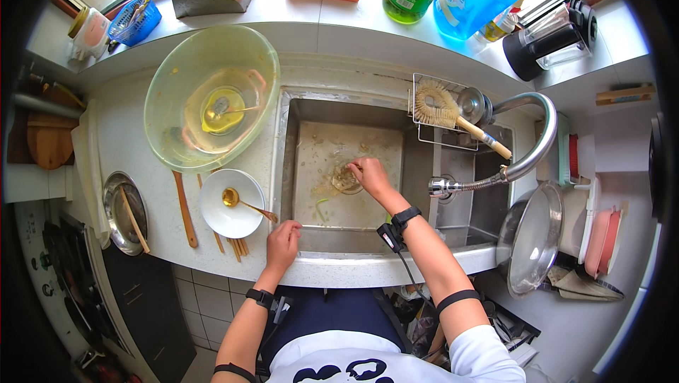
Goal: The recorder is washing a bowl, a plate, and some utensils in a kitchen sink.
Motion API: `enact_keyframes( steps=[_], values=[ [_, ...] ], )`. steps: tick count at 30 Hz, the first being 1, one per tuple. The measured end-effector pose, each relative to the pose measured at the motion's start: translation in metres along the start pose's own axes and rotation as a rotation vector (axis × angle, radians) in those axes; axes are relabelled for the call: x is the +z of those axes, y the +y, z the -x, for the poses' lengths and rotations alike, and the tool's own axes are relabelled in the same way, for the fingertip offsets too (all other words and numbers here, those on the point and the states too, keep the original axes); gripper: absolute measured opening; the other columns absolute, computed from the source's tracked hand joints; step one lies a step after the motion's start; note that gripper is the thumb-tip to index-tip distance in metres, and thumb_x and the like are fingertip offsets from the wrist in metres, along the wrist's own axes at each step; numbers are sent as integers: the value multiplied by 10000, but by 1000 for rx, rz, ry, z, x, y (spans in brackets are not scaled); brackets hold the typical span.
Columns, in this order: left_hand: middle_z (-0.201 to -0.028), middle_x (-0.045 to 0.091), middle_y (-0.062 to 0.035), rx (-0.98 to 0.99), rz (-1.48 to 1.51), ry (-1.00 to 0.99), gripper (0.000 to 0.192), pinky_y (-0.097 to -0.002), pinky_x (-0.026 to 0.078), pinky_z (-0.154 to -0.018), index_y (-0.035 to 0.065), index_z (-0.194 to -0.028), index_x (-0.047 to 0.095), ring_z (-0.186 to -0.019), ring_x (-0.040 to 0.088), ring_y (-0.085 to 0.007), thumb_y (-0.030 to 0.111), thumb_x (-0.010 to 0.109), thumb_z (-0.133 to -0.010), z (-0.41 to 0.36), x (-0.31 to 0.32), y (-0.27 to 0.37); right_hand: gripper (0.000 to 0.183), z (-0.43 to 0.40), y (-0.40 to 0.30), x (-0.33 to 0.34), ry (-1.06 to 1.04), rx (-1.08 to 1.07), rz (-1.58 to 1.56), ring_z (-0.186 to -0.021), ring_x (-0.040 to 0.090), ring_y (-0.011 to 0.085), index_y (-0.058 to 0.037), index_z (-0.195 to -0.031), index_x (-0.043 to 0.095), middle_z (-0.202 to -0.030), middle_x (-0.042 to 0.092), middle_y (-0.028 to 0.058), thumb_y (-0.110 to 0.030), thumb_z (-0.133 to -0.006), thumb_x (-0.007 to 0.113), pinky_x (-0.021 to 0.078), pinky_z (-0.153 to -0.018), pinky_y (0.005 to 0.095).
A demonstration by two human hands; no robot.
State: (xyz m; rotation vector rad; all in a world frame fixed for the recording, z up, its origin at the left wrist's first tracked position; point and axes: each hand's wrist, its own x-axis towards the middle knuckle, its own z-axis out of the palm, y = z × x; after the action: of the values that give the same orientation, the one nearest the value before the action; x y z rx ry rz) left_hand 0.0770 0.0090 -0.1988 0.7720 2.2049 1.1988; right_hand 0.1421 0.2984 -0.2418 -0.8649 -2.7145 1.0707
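My right hand [370, 176] reaches down into the steel sink [347, 144], its fingertips pinched at the drain [346, 179]. Whether something is between those fingers cannot be made out. Brownish food scraps lie around the drain, and a green vegetable strip [320, 208] rests on the basin floor. My left hand [283, 243] leans on the sink's front left rim, fingers curled and no object visible in it. Just left of it stands a white bowl [215, 213] with a golden spoon [231, 197] lying across it.
A large green plastic basin [159, 112] holding dishes stands behind the bowl. Chopsticks [240, 246], a wooden-handled utensil [184, 213] and a steel dish [111, 213] lie leftward. The faucet [546, 133], wire rack [424, 136] with brush [480, 133], and steel basin [533, 240] are rightward.
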Motion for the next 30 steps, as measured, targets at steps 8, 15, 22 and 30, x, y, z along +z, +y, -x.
enact_keyframes(
  steps=[8,15,22,30],
  values=[
    [-744,625,-125,11,0,23,118,-350,487,-608,31,-897,600,-687,636,-286,16,492,-851,0,1,4,172,10,-3,4,-67,50,63,-717,611,407,-18,-779,688,-740,630,214,-175,-831,640,498,-643,460],
    [-754,626,-130,16,-13,34,116,-360,492,-614,29,-896,603,-694,634,-298,18,498,-848,0,-3,5,193,16,4,-1,-19,66,117,-722,605,417,-11,-752,668,-735,621,219,-186,-831,645,490,-639,467],
    [-758,631,-127,25,-20,39,114,-362,494,-616,30,-897,603,-702,638,-296,22,501,-846,0,-3,7,175,10,8,-1,68,9,-61,-720,615,400,-25,-812,701,-756,632,215,-189,-840,646,491,-628,452],
    [-770,630,-134,27,-6,40,108,-364,492,-615,25,-900,605,-702,633,-305,26,508,-851,0,-2,9,188,21,-8,14,48,23,-3,-723,601,422,-11,-762,663,-725,608,231,-179,-841,639,487,-628,471]
  ],
)
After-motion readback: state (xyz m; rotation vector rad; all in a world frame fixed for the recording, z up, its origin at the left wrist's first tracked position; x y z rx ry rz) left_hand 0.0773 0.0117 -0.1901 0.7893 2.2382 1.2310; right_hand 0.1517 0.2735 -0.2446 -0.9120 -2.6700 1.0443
